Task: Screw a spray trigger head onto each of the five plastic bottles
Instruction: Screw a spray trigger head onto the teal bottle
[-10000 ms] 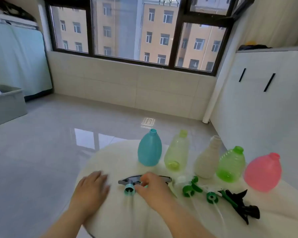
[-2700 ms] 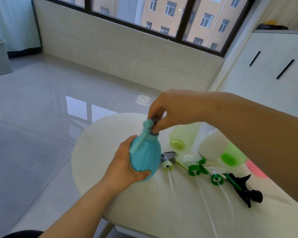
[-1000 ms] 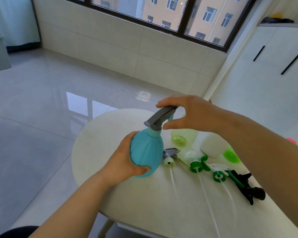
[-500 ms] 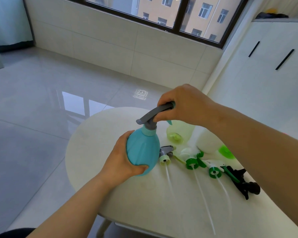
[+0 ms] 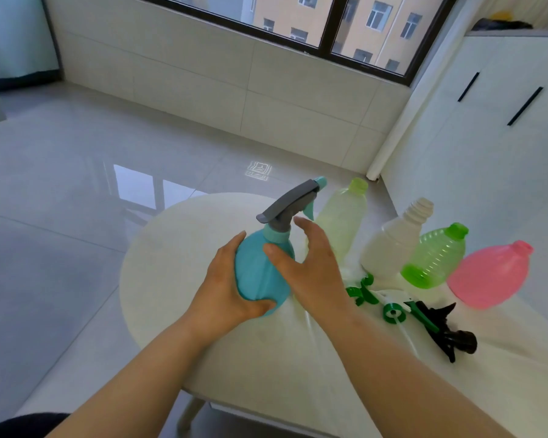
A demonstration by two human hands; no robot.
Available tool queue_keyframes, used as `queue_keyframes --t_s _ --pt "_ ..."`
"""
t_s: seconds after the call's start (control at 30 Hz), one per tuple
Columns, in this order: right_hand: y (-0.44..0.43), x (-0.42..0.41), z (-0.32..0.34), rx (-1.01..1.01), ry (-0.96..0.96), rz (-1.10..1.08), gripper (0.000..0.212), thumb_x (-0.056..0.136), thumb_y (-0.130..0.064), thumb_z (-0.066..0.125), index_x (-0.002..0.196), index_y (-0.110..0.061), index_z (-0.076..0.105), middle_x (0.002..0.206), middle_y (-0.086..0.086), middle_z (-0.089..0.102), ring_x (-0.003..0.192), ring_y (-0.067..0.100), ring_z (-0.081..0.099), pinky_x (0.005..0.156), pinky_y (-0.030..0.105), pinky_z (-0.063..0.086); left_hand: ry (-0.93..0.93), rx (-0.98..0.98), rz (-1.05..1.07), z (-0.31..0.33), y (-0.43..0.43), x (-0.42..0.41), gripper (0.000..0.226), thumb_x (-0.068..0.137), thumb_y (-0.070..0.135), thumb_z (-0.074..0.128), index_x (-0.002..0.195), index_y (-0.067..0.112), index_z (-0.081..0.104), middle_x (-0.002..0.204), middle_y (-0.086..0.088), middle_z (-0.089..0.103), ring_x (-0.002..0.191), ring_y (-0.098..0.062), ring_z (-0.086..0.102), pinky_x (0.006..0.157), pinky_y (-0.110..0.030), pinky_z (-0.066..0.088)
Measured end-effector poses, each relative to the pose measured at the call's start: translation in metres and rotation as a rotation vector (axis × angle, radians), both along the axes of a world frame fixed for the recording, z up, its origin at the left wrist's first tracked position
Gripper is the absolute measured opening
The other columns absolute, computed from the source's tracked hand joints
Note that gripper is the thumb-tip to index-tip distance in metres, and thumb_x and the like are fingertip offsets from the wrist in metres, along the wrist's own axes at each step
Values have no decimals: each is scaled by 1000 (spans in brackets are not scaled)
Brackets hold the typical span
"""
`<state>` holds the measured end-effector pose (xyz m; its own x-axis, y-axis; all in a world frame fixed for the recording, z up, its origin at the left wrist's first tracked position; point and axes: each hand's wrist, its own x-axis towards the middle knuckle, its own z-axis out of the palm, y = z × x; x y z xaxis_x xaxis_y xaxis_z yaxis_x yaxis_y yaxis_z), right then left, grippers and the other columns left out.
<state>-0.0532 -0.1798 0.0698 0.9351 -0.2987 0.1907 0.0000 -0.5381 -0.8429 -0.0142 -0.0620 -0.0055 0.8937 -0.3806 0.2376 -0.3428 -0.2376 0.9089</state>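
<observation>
L hand [image 5: 231,289] grips teal bottle [image 5: 257,279] by the belly, roughly upright on table [image 5: 159,263]; grey trigger head [image 5: 285,207] on its neck, nozzle pointing up-right; R hand [image 5: 310,270] slack, holding nothing, just beside it; 4 uncapped bottles [image 5: 389,248] + loose heads [image 5: 393,312] all lie rightward; R hand nearer, so prob. next grab = R.

Open table [image 5: 159,273] L of teal bottle [image 5: 260,279]; R side blocked by bottle row [image 5: 389,245], loose trigger heads [image 5: 443,327].

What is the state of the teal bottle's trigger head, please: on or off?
On: the grey trigger head sits on the neck of the teal bottle, collar down over it. How tight, cannot tell.
</observation>
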Motion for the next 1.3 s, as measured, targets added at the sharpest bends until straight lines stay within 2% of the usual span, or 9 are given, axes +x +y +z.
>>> queue_keyframes --t_s 0.17,0.23,0.37,0.7,0.77,0.93,1.1,1.2,1.3 --pt "6 28 6 127 22 125 13 74 -24 67 84 -25 60 79 -12 62 72 1 59 63 8 44 16 -40 -62 5 3 -1 89 45 40 75 111 58 18 116 34 30 108 15 37 75 1 36" --pt "-1 31 9 217 22 193 16 74 -17 66 69 -31 62 78 -16 66 70 -4 62 67 8 47 52 -63 -138 8 9 3 92 42 46 76 114 56 20 121 33 30 111 18 36 78 4 36" --pt "-18 29 16 375 119 414 15 66 -16 61 57 -28 62 80 -14 73 85 9 66 82 31 54 102 -115 -259 14 14 7 86 39 45 75 113 47 30 116 25 41 102 15 46 71 -3 45" --pt "1 25 2 302 -78 170 37 75 -13 60 50 -40 63 78 -19 68 70 -7 62 64 7 49 44 -125 -133 3 2 -3 82 39 47 71 109 45 28 111 26 39 98 19 44 71 -1 43" --pt "3 25 1 329 -97 91 28 74 -16 60 55 -35 61 78 -20 67 67 -6 61 63 9 49 36 -126 -132 1 1 -4 82 39 48 71 109 44 28 110 27 39 98 19 43 71 -1 42" --pt "9 29 6 303 -43 -5 13 72 -26 65 67 -32 55 76 -18 61 82 11 62 84 33 49 1 -149 -39 0 -4 -6 83 40 48 73 107 48 25 109 30 36 97 23 41 70 3 39" --pt "14 21 7 213 -124 82 23 76 -25 66 75 -38 47 78 -23 53 74 -7 53 67 6 41 -112 -103 117 -1 -2 0 98 47 30 87 110 55 17 115 36 26 104 22 36 76 7 33" --pt "5 34 20 194 -156 44 17 76 -24 65 87 -26 52 79 -17 54 75 1 54 69 17 43 -117 24 138 2 4 2 94 53 47 76 126 46 17 135 22 28 123 0 32 102 -15 28" --pt "-13 61 37 235 -162 -30 19 78 -23 64 92 -19 52 79 -9 55 74 9 52 64 22 41 -186 428 217 -3 14 10 78 73 53 59 137 26 23 152 1 19 140 -17 13 114 -36 9"
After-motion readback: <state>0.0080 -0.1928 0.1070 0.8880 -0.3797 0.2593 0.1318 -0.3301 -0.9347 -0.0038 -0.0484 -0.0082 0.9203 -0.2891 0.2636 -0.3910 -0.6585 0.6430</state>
